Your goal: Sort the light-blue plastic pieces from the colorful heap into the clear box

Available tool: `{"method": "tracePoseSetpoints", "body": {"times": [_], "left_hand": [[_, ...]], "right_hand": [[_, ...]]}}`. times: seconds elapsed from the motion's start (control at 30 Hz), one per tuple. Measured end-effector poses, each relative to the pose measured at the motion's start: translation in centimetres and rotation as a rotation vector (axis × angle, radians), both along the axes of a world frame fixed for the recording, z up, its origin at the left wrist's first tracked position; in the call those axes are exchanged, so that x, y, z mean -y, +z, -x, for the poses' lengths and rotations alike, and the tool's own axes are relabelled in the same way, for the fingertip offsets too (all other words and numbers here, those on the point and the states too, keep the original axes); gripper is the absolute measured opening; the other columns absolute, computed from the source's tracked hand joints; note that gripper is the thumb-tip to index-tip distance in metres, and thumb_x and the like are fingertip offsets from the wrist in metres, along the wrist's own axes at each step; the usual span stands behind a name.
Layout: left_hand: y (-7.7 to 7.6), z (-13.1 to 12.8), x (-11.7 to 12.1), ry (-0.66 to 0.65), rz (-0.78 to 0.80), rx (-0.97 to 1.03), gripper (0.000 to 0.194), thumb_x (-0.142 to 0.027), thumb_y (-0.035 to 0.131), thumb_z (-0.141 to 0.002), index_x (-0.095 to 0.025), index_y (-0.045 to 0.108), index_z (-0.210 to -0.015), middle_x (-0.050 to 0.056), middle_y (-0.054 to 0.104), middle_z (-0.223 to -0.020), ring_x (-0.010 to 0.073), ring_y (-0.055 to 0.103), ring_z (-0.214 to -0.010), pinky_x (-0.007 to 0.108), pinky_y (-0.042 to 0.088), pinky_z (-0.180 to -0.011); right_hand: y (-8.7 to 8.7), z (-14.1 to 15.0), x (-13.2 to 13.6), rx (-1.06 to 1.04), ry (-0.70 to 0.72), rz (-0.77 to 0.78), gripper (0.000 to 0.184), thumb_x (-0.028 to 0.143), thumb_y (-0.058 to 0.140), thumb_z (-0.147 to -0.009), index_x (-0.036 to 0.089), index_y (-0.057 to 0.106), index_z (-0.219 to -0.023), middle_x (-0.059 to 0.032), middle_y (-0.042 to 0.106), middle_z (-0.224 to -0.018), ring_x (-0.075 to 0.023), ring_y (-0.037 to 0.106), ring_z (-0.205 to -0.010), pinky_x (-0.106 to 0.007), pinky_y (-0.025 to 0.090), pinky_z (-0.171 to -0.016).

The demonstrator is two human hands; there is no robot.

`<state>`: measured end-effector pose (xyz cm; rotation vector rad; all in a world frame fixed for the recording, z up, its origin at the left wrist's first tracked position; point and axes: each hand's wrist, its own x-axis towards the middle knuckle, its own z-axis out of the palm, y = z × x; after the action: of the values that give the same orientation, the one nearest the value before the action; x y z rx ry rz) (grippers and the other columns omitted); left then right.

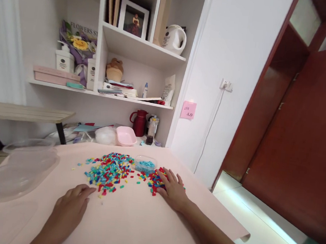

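Note:
A large heap of small coloured plastic bricks (109,170) lies on the pink table cover, mixed red, blue, yellow, green and turquoise. My left hand (71,207) rests just in front of its near left edge, fingers loosely bent, thumb and forefinger apart, nothing seen in them. To the right, my right hand (173,189) is laid with spread fingers over a smaller, mostly red pile of bricks (154,183), partly covering it. Between and behind the piles stands a clear plastic box (146,160) holding turquoise bricks.
Clear plastic tubs and lids (14,172) sit at the left. A pink basin (126,136), a red thermos jug (139,122) and a bottle (151,130) stand at the back, under white shelves (143,47). The pink table cover (131,227) ends in a curled corner at right.

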<state>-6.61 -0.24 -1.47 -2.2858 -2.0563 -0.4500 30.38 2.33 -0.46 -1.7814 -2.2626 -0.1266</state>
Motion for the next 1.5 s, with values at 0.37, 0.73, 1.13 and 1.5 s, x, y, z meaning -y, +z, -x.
{"method": "tracePoseSetpoints", "body": {"times": [0.37, 0.73, 1.13, 1.5], "left_hand": [[0.2, -0.1, 0.6, -0.016, -0.018, 0.063, 0.043, -0.015, 0.036, -0.088, -0.029, 0.058, -0.121, 0.005, 0.056, -0.125, 0.0209, 0.051, -0.114, 0.037, 0.039, -0.093], [0.0, -0.1, 0.9, -0.026, -0.045, 0.140, 0.039, -0.013, 0.038, -0.087, -0.029, 0.062, -0.114, 0.004, 0.058, -0.120, 0.0201, 0.051, -0.111, 0.037, 0.038, -0.092], [0.3, -0.1, 1.1, -0.031, -0.045, 0.157, 0.039, -0.015, 0.039, -0.087, -0.029, 0.060, -0.117, 0.004, 0.058, -0.120, 0.0198, 0.050, -0.112, 0.036, 0.037, -0.093], [0.4, -0.1, 1.0, -0.042, -0.051, 0.149, 0.038, -0.015, 0.039, -0.087, -0.028, 0.061, -0.115, 0.004, 0.058, -0.119, 0.0204, 0.050, -0.111, 0.037, 0.038, -0.092]], "right_hand": [[4.5, 6.1, -4.7, -0.091, -0.005, -0.235, 0.028, 0.022, 0.052, -0.085, 0.031, 0.066, -0.108, -0.0060, 0.059, -0.121, -0.0261, 0.043, -0.118, -0.045, 0.026, -0.098], [1.9, 15.0, -5.9, -0.592, 0.205, 0.031, 0.030, 0.012, 0.045, -0.081, 0.023, 0.072, -0.089, -0.0013, 0.067, -0.085, -0.0151, 0.061, -0.080, -0.024, 0.045, -0.071], [-0.4, 14.4, -4.4, -0.542, 0.285, 0.062, 0.027, 0.009, 0.049, -0.079, 0.023, 0.072, -0.082, -0.0040, 0.059, -0.093, -0.0150, 0.057, -0.080, -0.024, 0.044, -0.072], [0.0, 14.0, -3.8, -0.573, 0.374, 0.118, 0.015, 0.027, 0.065, -0.075, 0.022, 0.071, -0.088, -0.0019, 0.058, -0.084, -0.0150, 0.055, -0.079, -0.025, 0.043, -0.073]]}}
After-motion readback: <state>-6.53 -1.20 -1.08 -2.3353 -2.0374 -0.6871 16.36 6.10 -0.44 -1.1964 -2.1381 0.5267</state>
